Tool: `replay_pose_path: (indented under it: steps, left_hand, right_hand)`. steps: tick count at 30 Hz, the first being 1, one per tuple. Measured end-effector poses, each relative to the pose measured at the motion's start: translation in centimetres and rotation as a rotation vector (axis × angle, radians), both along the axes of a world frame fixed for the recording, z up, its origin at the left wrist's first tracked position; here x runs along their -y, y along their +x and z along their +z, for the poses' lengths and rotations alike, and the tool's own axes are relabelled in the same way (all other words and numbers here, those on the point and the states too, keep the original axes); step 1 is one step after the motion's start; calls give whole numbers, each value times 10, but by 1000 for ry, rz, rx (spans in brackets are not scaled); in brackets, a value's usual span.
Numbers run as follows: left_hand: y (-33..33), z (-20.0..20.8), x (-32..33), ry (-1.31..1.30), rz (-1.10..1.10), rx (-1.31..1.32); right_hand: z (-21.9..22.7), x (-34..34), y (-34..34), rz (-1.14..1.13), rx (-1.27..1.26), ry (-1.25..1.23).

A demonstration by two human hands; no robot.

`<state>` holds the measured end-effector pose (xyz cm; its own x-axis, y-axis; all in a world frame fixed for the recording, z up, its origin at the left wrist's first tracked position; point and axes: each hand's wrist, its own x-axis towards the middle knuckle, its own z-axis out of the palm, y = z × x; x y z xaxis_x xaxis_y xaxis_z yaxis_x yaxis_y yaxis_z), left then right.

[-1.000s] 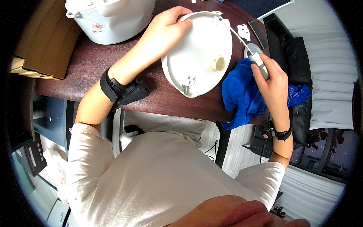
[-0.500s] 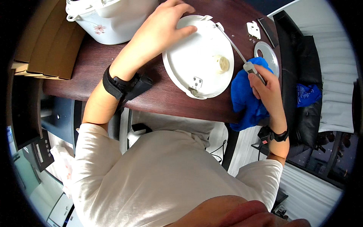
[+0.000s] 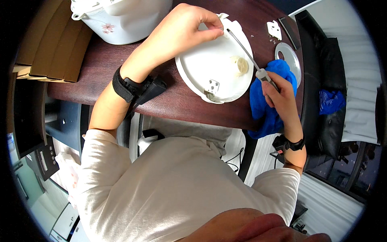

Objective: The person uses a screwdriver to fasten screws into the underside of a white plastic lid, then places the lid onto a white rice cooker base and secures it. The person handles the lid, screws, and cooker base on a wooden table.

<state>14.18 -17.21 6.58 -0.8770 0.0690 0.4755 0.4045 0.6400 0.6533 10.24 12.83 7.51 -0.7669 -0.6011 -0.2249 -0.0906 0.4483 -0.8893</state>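
A round white plastic lid (image 3: 201, 68) lies on the dark wooden table, with a yellowish round knob (image 3: 242, 65) and a small metal plate with holes (image 3: 212, 86) on it. My left hand (image 3: 189, 28) is over its upper left part, thumb and fingers pinched together at the far edge; whatever they hold is too small to make out. In my right hand (image 3: 279, 90) is a screwdriver (image 3: 246, 52), its grey handle gripped. The tip of its shaft is close to my left fingertips. Under my right hand lies a blue cloth (image 3: 262, 103).
A white appliance body with a flower print (image 3: 129, 24) stands far left beside brown cardboard (image 3: 60, 52). At the far right are a white bracket (image 3: 274, 30), a black bar (image 3: 289, 34), a pale ring-shaped disc (image 3: 288, 56) and small crumbs. A black sofa (image 3: 322, 80) stands beyond the table.
My left hand has gone from spread fingers to a pinch, moving right toward the screwdriver tip. The screwdriver has shifted slightly left relative to the lid, its tip apparently off the lid's far edge.
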Motion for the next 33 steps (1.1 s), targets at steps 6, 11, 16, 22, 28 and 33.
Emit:
replay_pose_path:
  steps: [6,11,16,22,28,33]
  left_hand:
    - [-1,-3,0,-79,21,-31]
    - [1,0,-2,-147,49,7]
    - [-1,-1,-5,-131,20,15]
    - [1,-5,-4,-136,-16,-54]
    - [1,-1,-11,-220,-45,-114]
    - [0,-3,-8,-250,-75,-159]
  right_hand:
    - [-3,-4,14,151,-542,344]
    - [-12,-2,10,237,-765,334]
    - [-14,6,3,266,-842,412]
    - [-8,12,-6,301,-809,421]
    - [3,27,-16,293,-940,241]
    - [10,72,-30,387,-1170,71]
